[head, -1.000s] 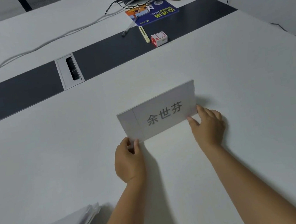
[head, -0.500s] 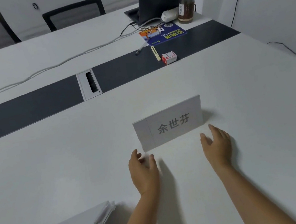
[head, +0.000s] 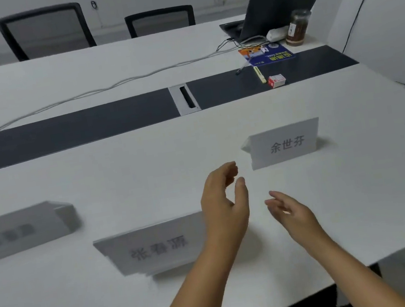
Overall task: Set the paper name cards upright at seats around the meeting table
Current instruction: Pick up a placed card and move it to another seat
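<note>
Three white folded paper name cards stand upright on the white meeting table (head: 361, 194). The right card (head: 286, 143) stands alone at the right with grey characters on its face. A middle card (head: 155, 245) stands near the front edge, its right end hidden behind my left wrist. A blurred left card (head: 20, 231) is at the far left. My left hand (head: 224, 203) hovers open between the middle and right cards, holding nothing. My right hand (head: 290, 212) is open beside it, below the right card, touching no card.
A dark strip (head: 73, 130) with a cable port (head: 185, 99) runs across the table's middle. Beyond it at the right lie a blue booklet (head: 266, 54), a pen, a small red-white box (head: 276, 80), a jar (head: 297, 28) and a laptop (head: 276, 6). Two chairs (head: 44, 32) stand behind.
Both hands let go of the right card and pulled back toward me. The view swung left, bringing two more standing cards into sight.
</note>
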Demonstrator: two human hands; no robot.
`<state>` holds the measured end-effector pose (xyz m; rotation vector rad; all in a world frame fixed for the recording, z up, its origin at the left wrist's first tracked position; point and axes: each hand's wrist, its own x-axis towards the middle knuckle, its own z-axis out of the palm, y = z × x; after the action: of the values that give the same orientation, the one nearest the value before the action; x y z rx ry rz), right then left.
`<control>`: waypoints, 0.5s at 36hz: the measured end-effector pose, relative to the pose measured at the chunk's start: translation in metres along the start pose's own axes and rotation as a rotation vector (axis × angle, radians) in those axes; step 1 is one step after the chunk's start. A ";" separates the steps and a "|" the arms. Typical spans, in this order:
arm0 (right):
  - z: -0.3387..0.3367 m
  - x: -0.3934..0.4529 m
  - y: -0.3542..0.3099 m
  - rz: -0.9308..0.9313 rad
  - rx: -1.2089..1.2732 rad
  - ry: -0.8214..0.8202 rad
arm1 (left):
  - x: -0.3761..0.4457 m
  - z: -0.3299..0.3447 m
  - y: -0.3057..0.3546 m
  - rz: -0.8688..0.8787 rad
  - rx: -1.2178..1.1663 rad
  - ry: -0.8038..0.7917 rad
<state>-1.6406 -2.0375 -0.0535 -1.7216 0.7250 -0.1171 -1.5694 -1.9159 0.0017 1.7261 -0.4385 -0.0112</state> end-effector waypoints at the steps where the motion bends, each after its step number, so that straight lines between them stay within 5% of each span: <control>1: 0.012 -0.006 -0.005 0.000 -0.005 -0.043 | -0.005 -0.013 0.002 -0.005 -0.044 -0.001; 6: 0.070 -0.028 -0.011 -0.023 -0.046 -0.121 | -0.018 -0.074 -0.007 -0.033 -0.260 0.091; 10: 0.086 -0.034 -0.005 0.000 0.034 0.019 | -0.027 -0.128 -0.036 0.030 -0.080 0.308; 12: 0.088 -0.031 0.002 0.008 0.019 0.044 | -0.030 -0.149 -0.058 -0.080 0.066 0.372; 15: 0.094 -0.028 0.003 0.030 0.017 0.029 | -0.033 -0.173 -0.087 -0.427 0.168 0.264; 18: 0.100 -0.025 0.003 0.019 0.008 0.047 | -0.036 -0.181 -0.100 -0.509 0.123 0.076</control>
<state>-1.6173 -1.9402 -0.0777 -1.7086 0.7746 -0.1470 -1.5292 -1.7208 -0.0641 1.9127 0.0656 -0.2888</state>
